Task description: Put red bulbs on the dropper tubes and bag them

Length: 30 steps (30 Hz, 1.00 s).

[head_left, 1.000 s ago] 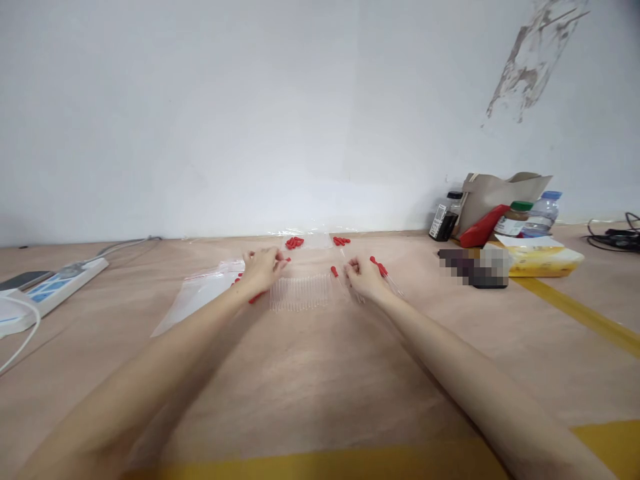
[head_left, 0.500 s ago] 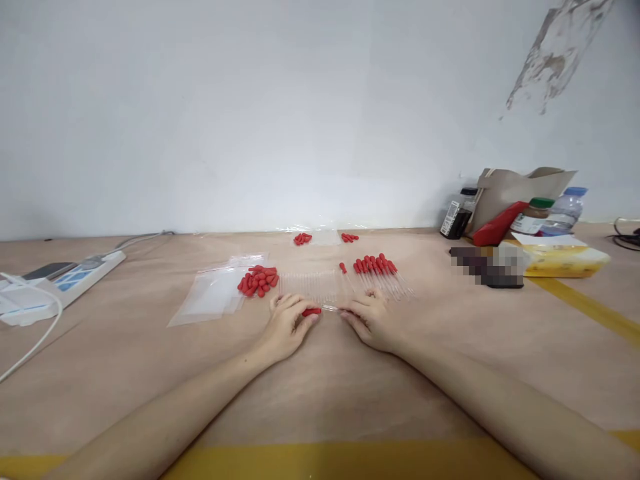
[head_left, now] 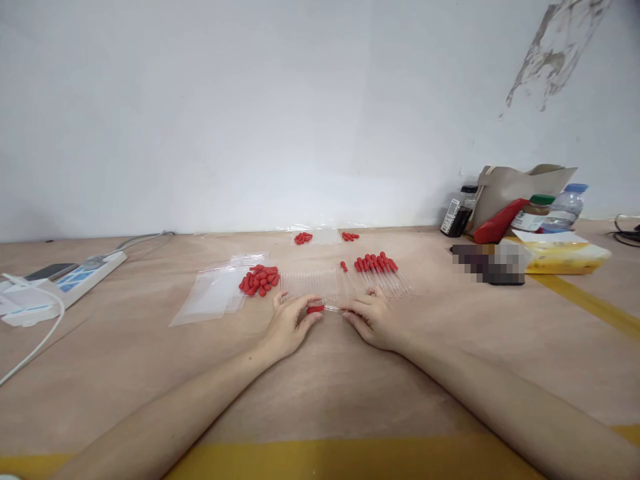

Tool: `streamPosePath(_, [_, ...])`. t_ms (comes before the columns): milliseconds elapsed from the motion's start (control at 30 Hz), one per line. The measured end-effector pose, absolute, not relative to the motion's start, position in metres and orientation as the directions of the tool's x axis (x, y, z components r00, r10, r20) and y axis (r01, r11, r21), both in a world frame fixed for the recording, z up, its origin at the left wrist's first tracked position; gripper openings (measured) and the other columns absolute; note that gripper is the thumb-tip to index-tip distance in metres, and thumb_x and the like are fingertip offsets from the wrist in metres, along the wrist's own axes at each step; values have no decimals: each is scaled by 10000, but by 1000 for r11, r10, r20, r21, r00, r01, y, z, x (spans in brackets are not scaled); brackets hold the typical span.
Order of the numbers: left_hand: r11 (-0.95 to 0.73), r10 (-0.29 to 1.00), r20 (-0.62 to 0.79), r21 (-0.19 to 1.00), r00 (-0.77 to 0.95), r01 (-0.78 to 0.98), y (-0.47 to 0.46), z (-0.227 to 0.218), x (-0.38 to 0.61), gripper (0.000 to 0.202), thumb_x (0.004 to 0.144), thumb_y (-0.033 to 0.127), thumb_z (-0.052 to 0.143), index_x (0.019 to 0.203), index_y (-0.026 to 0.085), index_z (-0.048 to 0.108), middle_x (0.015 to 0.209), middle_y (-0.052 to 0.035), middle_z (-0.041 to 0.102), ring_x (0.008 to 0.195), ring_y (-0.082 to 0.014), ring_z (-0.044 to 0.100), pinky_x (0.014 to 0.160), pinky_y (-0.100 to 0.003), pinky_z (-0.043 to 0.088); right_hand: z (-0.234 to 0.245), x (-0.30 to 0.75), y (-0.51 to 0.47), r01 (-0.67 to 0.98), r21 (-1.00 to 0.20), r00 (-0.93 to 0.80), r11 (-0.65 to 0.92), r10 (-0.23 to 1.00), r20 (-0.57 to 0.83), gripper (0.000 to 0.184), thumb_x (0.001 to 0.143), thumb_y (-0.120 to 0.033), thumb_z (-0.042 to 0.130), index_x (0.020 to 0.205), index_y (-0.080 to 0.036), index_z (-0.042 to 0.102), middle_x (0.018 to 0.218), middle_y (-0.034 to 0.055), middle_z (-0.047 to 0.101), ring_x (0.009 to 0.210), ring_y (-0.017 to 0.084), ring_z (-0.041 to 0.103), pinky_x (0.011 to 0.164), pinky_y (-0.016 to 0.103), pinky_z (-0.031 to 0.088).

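Observation:
My left hand (head_left: 289,324) pinches a red rubber bulb (head_left: 315,309) between thumb and fingers. My right hand (head_left: 371,318) faces it, fingers closed on a clear glass tube (head_left: 334,307) whose end meets the bulb. Just beyond lies a row of bare clear tubes (head_left: 313,284). A heap of loose red bulbs (head_left: 259,280) sits to the left of the row, and several finished droppers with red bulbs (head_left: 380,270) lie to its right, with a single one (head_left: 344,268) between.
Clear plastic bags (head_left: 213,295) lie left of the bulbs. Two small clusters of red bulbs (head_left: 325,237) sit near the wall. A power strip (head_left: 65,283) with cable is far left. Bottles, a paper bag (head_left: 520,193) and a yellow tissue pack (head_left: 563,257) stand at right.
Both hands pulled back from the supplies toward me, each carrying a piece. In the last half second they stayed together at the centre, bulb and tube meeting.

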<state>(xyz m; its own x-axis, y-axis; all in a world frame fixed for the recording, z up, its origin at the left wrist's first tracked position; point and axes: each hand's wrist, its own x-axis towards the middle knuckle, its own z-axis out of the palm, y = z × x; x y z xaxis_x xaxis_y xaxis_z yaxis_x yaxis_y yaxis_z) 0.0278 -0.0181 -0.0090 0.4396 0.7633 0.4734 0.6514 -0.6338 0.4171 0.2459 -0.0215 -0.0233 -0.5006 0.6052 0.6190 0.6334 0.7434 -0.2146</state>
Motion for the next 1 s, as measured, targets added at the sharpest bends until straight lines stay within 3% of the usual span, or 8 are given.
streamPosePath(267, [-701,699,497,334,515,630,-22,-3,29,159,847,323,489,840,234,621,778,15,676,747,-150,582,966,-447,146,-23,246,-17,567,-281,-546,774,608,576,245,877,-244,403,986,-227,621,801,38,657,747,134,559,766,313,280])
streamPosePath(567, [-765,630,481,249,610,594,-24,-2,28,163,847,310,500,811,227,635,736,9,669,759,-154,578,964,-441,145,-15,247,-20,636,-147,-579,757,595,557,216,849,-215,453,940,-251,645,800,7,640,686,111,524,735,307,235])
streamPosePath(733, [-764,615,490,178,618,620,-21,-5,29,197,835,357,507,784,221,640,688,4,655,721,-153,565,969,-451,141,-14,240,-27,683,-77,-576,726,601,554,203,837,-196,447,805,-201,647,716,17,626,642,109,492,700,310,206])
streamPosePath(1000, [-781,609,464,212,643,587,-18,-3,30,152,835,303,486,820,215,609,732,6,647,750,-150,569,971,-425,168,-15,233,-28,674,-154,-538,722,623,568,203,830,-192,443,743,-177,626,663,16,623,621,108,484,696,303,211])
